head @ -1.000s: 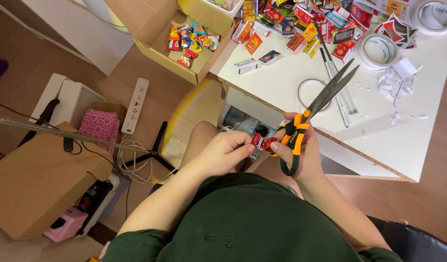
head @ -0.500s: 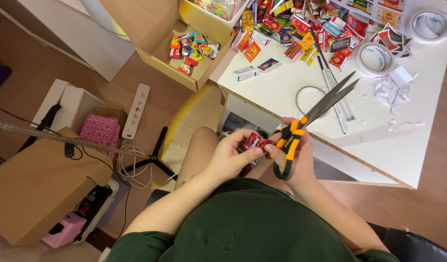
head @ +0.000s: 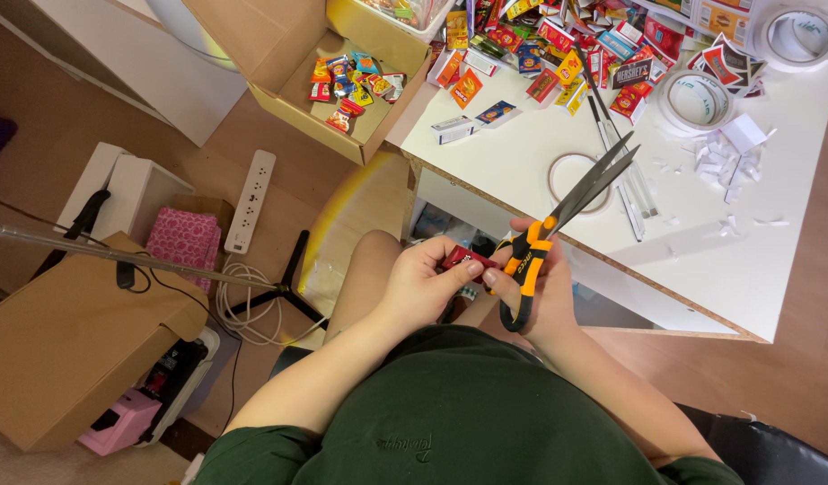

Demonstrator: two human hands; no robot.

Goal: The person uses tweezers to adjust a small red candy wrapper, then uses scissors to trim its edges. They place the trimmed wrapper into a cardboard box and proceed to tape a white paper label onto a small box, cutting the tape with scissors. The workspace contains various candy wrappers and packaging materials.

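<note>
Our right grip (head: 538, 286) is clenched around the orange-and-black scissors (head: 558, 232), blades slightly parted and pointing up over the near edge of the white surface (head: 764, 269). Our left grip (head: 425, 286) pinches a small red packet (head: 456, 261) at its fingertips, just beside the scissor handles, below the surface's near-left corner. Tape rolls (head: 697, 99) and scattered bright packets (head: 558, 63) lie along the far edge.

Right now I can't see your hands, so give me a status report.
Left hand pinching small red packet. Right hand gripping orange-handled scissors, blades nearly closed, pointing away over white table. Nothing between the hands.
</note>
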